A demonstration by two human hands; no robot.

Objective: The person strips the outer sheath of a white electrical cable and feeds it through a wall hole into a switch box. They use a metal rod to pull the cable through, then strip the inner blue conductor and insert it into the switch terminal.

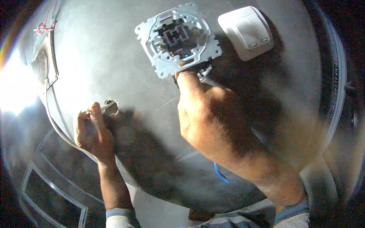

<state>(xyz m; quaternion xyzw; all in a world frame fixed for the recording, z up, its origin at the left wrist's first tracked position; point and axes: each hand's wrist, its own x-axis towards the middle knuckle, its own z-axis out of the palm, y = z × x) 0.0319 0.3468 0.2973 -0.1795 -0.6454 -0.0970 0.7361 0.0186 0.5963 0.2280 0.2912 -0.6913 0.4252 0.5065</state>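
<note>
A light switch mechanism point(178, 38) with a square metal mounting frame and a dark centre is raised in my right hand point(213, 117). My right fingers are closed on its underside and partly hidden by the frame. Lower left, my left hand point(95, 131) pinches a thin pale stick-like piece point(108, 105), perhaps a cable end. Its tip lies over a small rough-edged dark spot point(111, 110) that looks like a hole in the grey surface point(148, 98). A white switch cover point(247, 32) lies to the right of the mechanism.
A short blue wire point(220, 173) shows below my right forearm. Thin red wire point(43, 27) is bunched at the far upper left, by a dark bent strip point(53, 57). A printed white strip point(340, 83) borders the right side. Bright glare washes out the left edge.
</note>
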